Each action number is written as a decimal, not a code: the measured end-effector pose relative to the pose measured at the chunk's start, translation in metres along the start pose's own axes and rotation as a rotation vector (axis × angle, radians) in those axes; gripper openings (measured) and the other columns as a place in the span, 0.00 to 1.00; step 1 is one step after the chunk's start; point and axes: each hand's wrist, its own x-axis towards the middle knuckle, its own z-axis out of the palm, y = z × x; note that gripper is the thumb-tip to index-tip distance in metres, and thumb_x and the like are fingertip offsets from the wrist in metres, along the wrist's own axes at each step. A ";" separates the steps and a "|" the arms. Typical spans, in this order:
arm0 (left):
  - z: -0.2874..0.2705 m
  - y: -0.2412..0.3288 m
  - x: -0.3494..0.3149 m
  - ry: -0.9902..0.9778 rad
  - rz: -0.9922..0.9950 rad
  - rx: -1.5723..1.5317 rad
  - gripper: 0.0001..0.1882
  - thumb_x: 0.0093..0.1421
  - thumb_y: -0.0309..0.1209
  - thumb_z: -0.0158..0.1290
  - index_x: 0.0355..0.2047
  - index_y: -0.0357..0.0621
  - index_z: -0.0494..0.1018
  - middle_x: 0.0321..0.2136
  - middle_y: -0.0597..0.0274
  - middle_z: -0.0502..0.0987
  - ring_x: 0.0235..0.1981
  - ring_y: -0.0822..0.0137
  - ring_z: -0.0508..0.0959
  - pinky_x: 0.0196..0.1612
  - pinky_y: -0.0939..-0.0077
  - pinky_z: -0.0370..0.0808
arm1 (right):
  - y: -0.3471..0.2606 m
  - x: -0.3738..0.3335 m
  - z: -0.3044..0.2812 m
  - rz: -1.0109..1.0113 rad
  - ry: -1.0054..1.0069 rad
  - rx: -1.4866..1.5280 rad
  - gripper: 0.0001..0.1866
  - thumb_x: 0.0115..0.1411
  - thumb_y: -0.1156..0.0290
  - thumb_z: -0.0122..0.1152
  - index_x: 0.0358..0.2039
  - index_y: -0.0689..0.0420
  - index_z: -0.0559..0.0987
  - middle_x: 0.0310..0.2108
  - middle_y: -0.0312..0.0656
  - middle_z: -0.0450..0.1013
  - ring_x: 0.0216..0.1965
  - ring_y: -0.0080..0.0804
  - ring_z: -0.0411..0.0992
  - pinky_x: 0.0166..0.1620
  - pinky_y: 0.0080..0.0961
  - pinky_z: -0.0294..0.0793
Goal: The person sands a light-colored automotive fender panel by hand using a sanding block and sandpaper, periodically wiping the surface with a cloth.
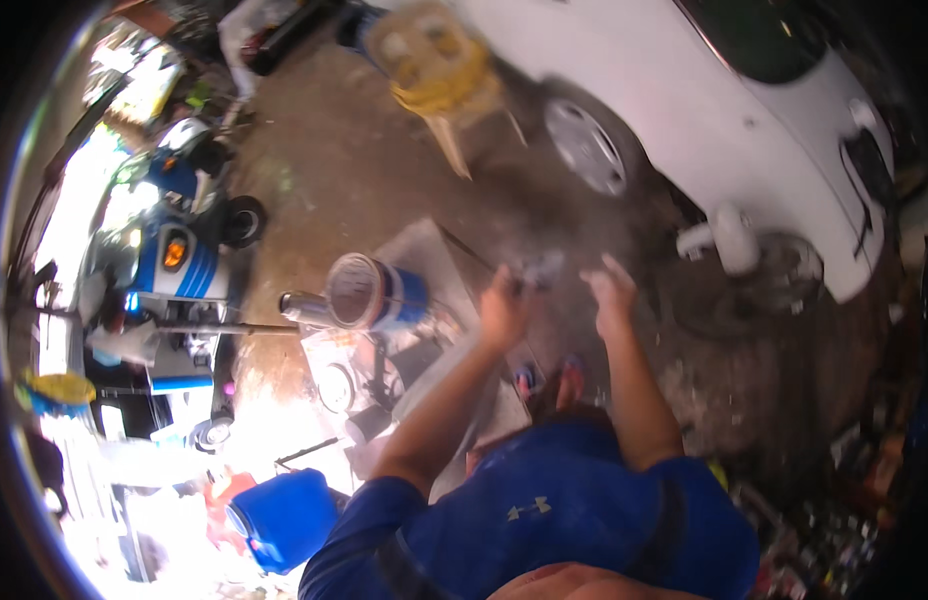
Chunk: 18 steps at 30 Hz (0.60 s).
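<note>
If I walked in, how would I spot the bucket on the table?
Find the table to the left of the person's left hand. On it, beside a shiny metal cylinder, is the bucket. Its wide round mouth and blue side set it apart from that narrower, silvery neighbour.

the left hand (506,310) is raised near the edge of the counter (424,240), at or just beside a small pale thing (544,268) too blurred to name, while the right hand (614,300) is held apart from it, its fingers spread. on the counter a round-mouthed bucket (392,298) with a blue side is next to a shiny metal cylinder (304,308). beyond are a yellow-and-pale chair (434,70) and a white car (644,80), with a blue container (284,520) at lower left.
</note>
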 end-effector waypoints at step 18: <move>0.000 -0.015 -0.037 0.004 0.039 -0.171 0.18 0.63 0.33 0.62 0.48 0.38 0.71 0.39 0.38 0.82 0.41 0.38 0.83 0.41 0.52 0.78 | -0.011 -0.029 -0.003 0.230 -0.176 -0.217 0.46 0.69 0.56 0.64 0.78 0.60 0.52 0.68 0.56 0.68 0.67 0.51 0.69 0.69 0.54 0.61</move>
